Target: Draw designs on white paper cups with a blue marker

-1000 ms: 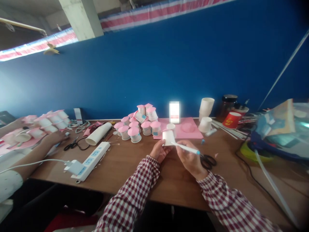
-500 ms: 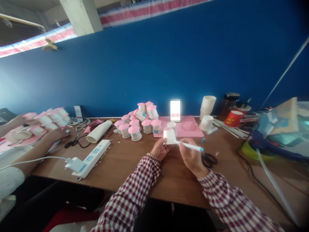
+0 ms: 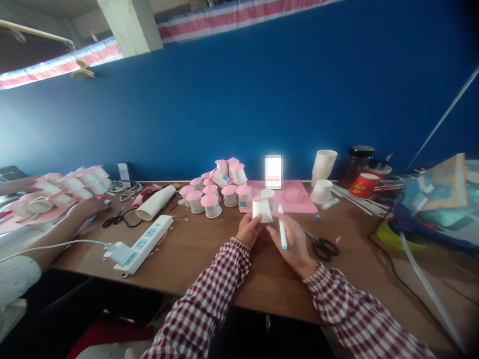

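My left hand (image 3: 249, 229) is closed around a small white paper cup (image 3: 263, 210), held tilted above the table. Close by on the right, my right hand (image 3: 295, 242) grips a white marker pen (image 3: 282, 229) with a light blue end, its body pointing up and away from me. Behind the held cup, another white cup (image 3: 268, 195) stands on a pink sheet (image 3: 307, 204). Black-handled scissors (image 3: 325, 248) lie just right of my right hand. A small blue pen cap (image 3: 318, 218) rests on the table beyond them.
Several pink-topped cups (image 3: 210, 205) are grouped left of the sheet. A power strip (image 3: 144, 244) and a white roll (image 3: 155, 203) lie farther left, near a co-worker's arm (image 3: 71, 219). At right stand white cups (image 3: 321, 192), a red cup (image 3: 362, 185) and a cluttered basket (image 3: 430, 209).
The marker has swung from pointing left at the cup to standing more upright, and my right hand has turned with it. The left hand keeps its hold on the cup.
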A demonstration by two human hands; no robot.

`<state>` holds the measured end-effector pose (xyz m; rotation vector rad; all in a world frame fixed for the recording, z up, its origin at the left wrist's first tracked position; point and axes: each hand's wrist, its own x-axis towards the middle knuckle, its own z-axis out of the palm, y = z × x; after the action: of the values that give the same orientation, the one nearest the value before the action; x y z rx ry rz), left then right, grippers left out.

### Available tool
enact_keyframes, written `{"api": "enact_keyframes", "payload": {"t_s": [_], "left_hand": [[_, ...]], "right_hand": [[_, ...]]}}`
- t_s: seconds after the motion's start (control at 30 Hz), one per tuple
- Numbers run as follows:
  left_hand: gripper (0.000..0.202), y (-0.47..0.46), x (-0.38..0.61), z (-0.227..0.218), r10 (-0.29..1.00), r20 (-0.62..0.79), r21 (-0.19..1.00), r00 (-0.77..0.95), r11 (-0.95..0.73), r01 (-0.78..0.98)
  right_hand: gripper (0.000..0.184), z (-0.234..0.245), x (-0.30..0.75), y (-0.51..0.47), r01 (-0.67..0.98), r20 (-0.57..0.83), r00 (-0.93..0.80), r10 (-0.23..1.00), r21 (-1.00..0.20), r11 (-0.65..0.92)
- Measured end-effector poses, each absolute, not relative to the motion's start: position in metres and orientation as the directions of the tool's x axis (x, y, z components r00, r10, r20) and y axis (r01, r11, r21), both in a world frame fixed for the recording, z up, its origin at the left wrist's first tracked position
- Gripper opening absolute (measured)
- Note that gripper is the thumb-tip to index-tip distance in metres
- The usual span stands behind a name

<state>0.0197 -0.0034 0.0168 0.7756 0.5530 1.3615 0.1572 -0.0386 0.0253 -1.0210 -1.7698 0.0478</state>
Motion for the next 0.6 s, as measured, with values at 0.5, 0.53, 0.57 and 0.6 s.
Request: {"api": "enact_keyframes", "payload": {"t_s": [0.5, 0.53, 0.57, 0.6], "left_hand": [[0.033, -0.0031, 0.0184, 0.0187, 0.986, -0.069, 0.723, 0.151, 0.153, -0.673], [0.033, -0.0031, 0.0182, 0.0184, 0.986, -0.065, 0.722, 0.150, 0.151, -0.675], [0.033, -0.0031, 0.0181, 0.0179, 0.986, -0.061, 0.721, 0.154, 0.150, -0.677], [0.031, -0.0030, 0.0179, 0.0173, 0.985, -0.059, 0.719, 0.161, 0.153, -0.678]], "right_hand": [[0.020, 0.0280, 0.1614, -0.0319, 0.602, 0.752, 0.038, 0.658, -0.543, 0.585], [0.019, 0.0277, 0.1614, -0.0315, 0.597, 0.752, 0.041, 0.658, -0.546, 0.587], [0.019, 0.0274, 0.1615, -0.0311, 0.593, 0.753, 0.044, 0.657, -0.548, 0.589], [0.019, 0.0272, 0.1615, -0.0308, 0.590, 0.755, 0.045, 0.655, -0.549, 0.592]]}}
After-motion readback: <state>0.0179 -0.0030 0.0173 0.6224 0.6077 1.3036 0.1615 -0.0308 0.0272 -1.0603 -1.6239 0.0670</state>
